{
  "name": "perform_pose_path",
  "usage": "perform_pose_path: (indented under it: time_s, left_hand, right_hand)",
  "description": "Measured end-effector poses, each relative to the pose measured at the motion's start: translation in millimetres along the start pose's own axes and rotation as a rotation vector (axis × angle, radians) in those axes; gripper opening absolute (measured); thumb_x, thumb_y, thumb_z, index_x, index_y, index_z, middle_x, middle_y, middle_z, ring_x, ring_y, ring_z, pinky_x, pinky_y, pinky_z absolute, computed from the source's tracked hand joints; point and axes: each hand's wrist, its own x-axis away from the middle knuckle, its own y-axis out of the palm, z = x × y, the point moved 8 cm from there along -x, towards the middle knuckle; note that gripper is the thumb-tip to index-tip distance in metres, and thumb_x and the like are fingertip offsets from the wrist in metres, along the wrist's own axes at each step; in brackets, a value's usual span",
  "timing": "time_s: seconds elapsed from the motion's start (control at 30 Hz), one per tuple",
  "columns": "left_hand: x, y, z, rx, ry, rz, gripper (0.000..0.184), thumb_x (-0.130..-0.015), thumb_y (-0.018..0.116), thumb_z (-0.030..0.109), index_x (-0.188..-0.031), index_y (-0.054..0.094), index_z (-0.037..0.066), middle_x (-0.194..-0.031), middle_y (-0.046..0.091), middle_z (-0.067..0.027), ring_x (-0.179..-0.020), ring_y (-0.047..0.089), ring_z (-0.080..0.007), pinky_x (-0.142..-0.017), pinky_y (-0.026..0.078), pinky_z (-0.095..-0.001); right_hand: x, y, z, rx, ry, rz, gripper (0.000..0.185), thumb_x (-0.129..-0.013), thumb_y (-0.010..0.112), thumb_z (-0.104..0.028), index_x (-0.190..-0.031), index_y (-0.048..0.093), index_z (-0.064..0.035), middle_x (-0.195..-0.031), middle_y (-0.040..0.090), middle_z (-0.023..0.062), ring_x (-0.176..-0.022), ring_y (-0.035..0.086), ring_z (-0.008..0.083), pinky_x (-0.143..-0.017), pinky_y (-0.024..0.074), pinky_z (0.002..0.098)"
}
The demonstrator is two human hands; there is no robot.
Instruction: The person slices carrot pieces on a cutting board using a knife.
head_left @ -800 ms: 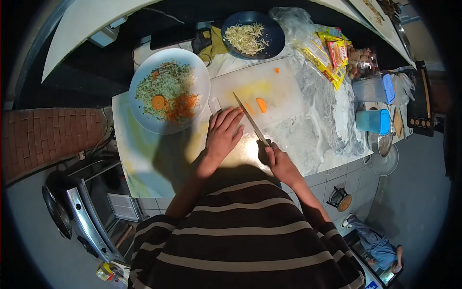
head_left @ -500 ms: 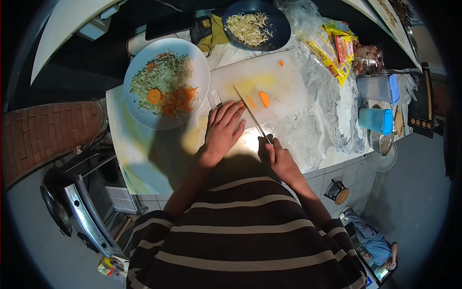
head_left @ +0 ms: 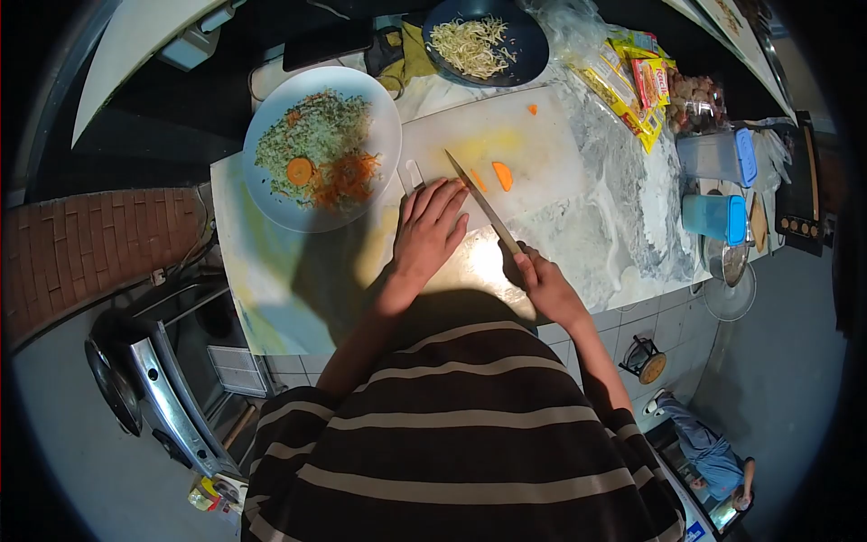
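My right hand (head_left: 543, 280) is closed round the handle of a knife (head_left: 485, 204), whose blade slants up and left over the white cutting board (head_left: 542, 144). My left hand (head_left: 431, 231) rests at the board's near left edge, fingers together beside the blade. A bit of orange shows at its fingertips, perhaps carrot, mostly hidden. Right of the blade lie a thin carrot strip (head_left: 479, 180) and a carrot piece (head_left: 502, 176). A small carrot bit (head_left: 533, 109) lies near the far edge. The plate (head_left: 388, 117) at the left holds chopped vegetables, carrot shreds and a carrot slice (head_left: 300, 171).
Behind the board is a dark pan (head_left: 533, 50) with bean sprouts. Yellow packets (head_left: 614, 86), a bag of reddish pieces (head_left: 695, 104) and blue-lidded containers (head_left: 713, 217) stand at the right. A stool (head_left: 646, 361) and a person (head_left: 709, 447) are at the lower right.
The view has shifted slightly. The knife and my right hand have moved a little relative to the board, while my left hand stays beside the blade.
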Motion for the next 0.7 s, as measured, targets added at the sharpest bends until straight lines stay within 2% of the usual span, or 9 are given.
perform_pose_path:
  time_s: [0.03, 0.13, 0.23, 0.3, 0.47, 0.53, 0.57, 0.63, 0.7]
  left_hand:
    - [0.1, -0.1, 0.2, -0.009, 0.006, 0.003, 0.039, -0.086, 0.065, 0.018, -0.123, 0.061, 0.007, -0.130, 0.057, -0.0065, -0.125, 0.050, -0.0254, -0.104, 0.037, -0.0416]
    - [-1.6, -1.3, 1.0, -0.023, 0.020, 0.019, 0.039, -0.086, 0.065, 0.018, -0.123, 0.060, 0.007, -0.131, 0.057, -0.0068, -0.124, 0.050, -0.0256, -0.104, 0.037, -0.0414]
    - [0.3, -0.7, 2.1, -0.026, 0.021, 0.021, 0.038, -0.086, 0.065, 0.017, -0.123, 0.060, 0.007, -0.130, 0.057, -0.0073, -0.124, 0.050, -0.0259, -0.104, 0.037, -0.0413]
    - [0.2, -0.7, 2.7, -0.031, 0.026, 0.019, 0.038, -0.086, 0.065, 0.017, -0.122, 0.060, 0.007, -0.130, 0.057, -0.0076, -0.124, 0.050, -0.0261, -0.104, 0.037, -0.0414]
    - [1.1, -2.1, 5.9, -0.029, 0.034, 0.034, 0.038, -0.086, 0.064, 0.016, -0.122, 0.059, 0.006, -0.130, 0.057, -0.0084, -0.124, 0.050, -0.0274, -0.104, 0.037, -0.0421]
    - [0.3, -2.5, 5.6, -0.015, 0.039, 0.037, 0.037, -0.087, 0.064, 0.016, -0.122, 0.058, 0.006, -0.130, 0.056, -0.0088, -0.124, 0.050, -0.0278, -0.104, 0.036, -0.0423]
    - [0.9, -2.3, 4.8, 0.001, 0.035, 0.036, 0.037, -0.087, 0.063, 0.015, -0.122, 0.058, 0.006, -0.130, 0.056, -0.0092, -0.124, 0.050, -0.0282, -0.104, 0.036, -0.0426]
    - [0.9, -2.9, 4.7, 0.020, 0.029, 0.043, 0.036, -0.087, 0.063, 0.014, -0.122, 0.058, 0.006, -0.130, 0.056, -0.0096, -0.124, 0.050, -0.0288, -0.105, 0.036, -0.0428]
    - [-0.1, -5.5, 0.7, 0.033, 0.017, 0.044, 0.035, -0.088, 0.062, 0.012, -0.122, 0.057, 0.006, -0.130, 0.057, -0.0100, -0.124, 0.050, -0.0294, -0.105, 0.035, -0.0430]
  right_hand:
    - [2.0, -0.5, 3.2, -0.004, -0.002, 0.004, 0.048, -0.103, 0.044, -0.039, -0.115, 0.058, 0.0045, -0.082, 0.064, 0.0297, -0.085, 0.061, 0.0488, -0.074, 0.0483, 0.0487]
    - [5.0, -1.4, 6.0, -0.010, -0.022, -0.011, 0.048, -0.104, 0.041, -0.039, -0.118, 0.056, 0.0047, -0.079, 0.061, 0.0278, -0.078, 0.062, 0.0394, -0.074, 0.0467, 0.0407]
    - [12.3, -4.5, 2.0, 0.063, -0.006, 0.021, 0.046, -0.104, 0.041, -0.038, -0.110, 0.057, 0.0041, -0.076, 0.060, 0.0287, -0.076, 0.061, 0.0439, -0.071, 0.0467, 0.0430]
    - [15.0, -9.3, -2.7, 0.107, 0.040, 0.061, 0.046, -0.103, 0.043, -0.039, -0.108, 0.056, 0.0047, -0.081, 0.063, 0.0310, -0.084, 0.060, 0.0502, -0.073, 0.0475, 0.0520]
    - [11.4, -7.0, 9.3, 0.067, 0.001, 0.076, 0.048, -0.103, 0.042, -0.041, -0.107, 0.056, 0.0049, -0.080, 0.062, 0.0314, -0.082, 0.059, 0.0507, -0.070, 0.0470, 0.0513]
    - [13.1, -7.5, 3.5, -0.018, -0.184, 0.146, 0.047, -0.104, 0.042, -0.042, -0.106, 0.058, 0.0019, -0.063, 0.058, 0.0179, -0.052, 0.055, 0.0334, -0.054, 0.0445, 0.0402]
    - [14.3, -7.5, 7.4, -0.021, -0.186, 0.149, 0.047, -0.104, 0.042, -0.042, -0.106, 0.058, 0.0019, -0.063, 0.058, 0.0179, -0.052, 0.055, 0.0334, -0.054, 0.0445, 0.0402]
    - [19.6, -5.8, 7.5, -0.211, -0.035, 0.040, 0.051, -0.103, 0.041, -0.048, -0.109, 0.059, -0.0010, -0.056, 0.048, 0.0038, -0.042, 0.041, 0.0138, -0.042, 0.0367, 0.0303]
    - [21.7, -6.1, 11.3, -0.293, 0.041, -0.012, 0.052, -0.103, 0.041, -0.050, -0.105, 0.060, -0.0012, -0.058, 0.050, 0.0042, -0.045, 0.044, 0.0135, -0.044, 0.0389, 0.0309]
